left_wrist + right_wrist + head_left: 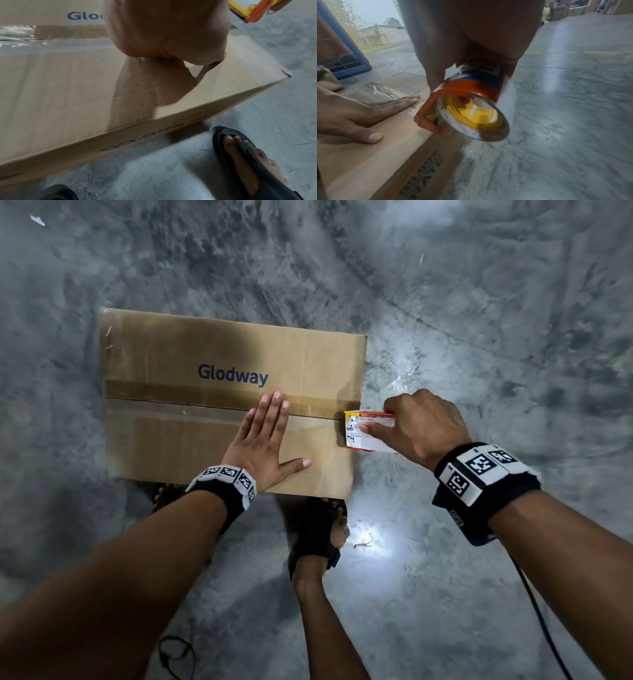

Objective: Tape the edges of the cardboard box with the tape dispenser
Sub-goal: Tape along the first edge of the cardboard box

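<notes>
The brown corrugated cardboard box (191,354) lies flat on the grey mottled concrete floor (479,302), top face up, with the blue word "Glodway" printed on its far flap. The two top flaps meet at a centre seam running left to right. A glossy clear strip of tape (171,409) covers this seam.

The left hand (263,440) lies palm-down on the box top, fingers straight and together across the seam, thumb spread toward the right. It holds nothing.

The right hand (421,426) grips the orange-and-yellow plastic tape dispenser with a clear tape roll (368,431), fingers and thumb curled round it. The dispenser sits at the right end of the seam, against the box's right edge.

View differences:
- Head view: shows the whole box top, both hands, and both feet in black sandals at the near side of the box.
- Left wrist view: shows the near side wall of the box with blue and orange print, the heel of the left hand (168,29) on the top face, and one black sandal (248,155) just beside the box.
- Right wrist view: shows the dispenser (465,108) end-on, its orange frame, yellow core and clear roll, overhanging the box edge. A blue metal frame (342,51) stands beyond the box.
</notes>
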{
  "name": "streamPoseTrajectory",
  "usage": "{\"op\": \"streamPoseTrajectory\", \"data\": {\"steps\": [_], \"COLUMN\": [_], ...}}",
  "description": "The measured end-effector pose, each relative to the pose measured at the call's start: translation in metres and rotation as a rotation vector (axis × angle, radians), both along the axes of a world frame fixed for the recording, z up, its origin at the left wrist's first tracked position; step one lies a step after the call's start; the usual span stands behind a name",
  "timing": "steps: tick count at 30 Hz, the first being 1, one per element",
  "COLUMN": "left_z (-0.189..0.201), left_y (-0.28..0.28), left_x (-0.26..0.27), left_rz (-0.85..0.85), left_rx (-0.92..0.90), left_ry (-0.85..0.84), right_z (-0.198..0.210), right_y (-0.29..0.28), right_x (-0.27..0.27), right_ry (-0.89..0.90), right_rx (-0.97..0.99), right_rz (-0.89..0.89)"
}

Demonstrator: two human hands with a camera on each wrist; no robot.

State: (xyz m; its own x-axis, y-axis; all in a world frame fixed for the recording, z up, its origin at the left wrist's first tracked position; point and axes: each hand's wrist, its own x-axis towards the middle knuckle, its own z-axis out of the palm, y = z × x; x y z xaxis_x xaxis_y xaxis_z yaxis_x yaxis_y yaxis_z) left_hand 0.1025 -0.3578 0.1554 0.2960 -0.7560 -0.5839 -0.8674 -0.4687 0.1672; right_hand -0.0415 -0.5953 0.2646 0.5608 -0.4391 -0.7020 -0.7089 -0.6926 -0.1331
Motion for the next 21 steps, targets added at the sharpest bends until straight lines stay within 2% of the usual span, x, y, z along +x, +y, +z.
{"op": "streamPoseTrajectory", "data": {"steps": [7, 15, 21], "left_z": [0.001, -0.003, -0.001], "left_y": [-0.001, 0.000, -0.002], "left_x": [0.001, 0.002, 0.004], "left_rz": [0.002, 0.012, 0.013], "left_rx": [0.007, 0.021, 0.050], "left_ry": [0.027, 0.064, 0.079], "right_z": [-0.004, -0.033, -0.048], "right_y": [-0.043, -0.023, -0.003], "right_x": [-0.046, -0.018, 0.015], "right_ry": [0.062, 0.104, 0.061], "right_rx": [-0.064, -0.094, -0.090], "right_rz": [-0.182, -0.021, 0.018]}}
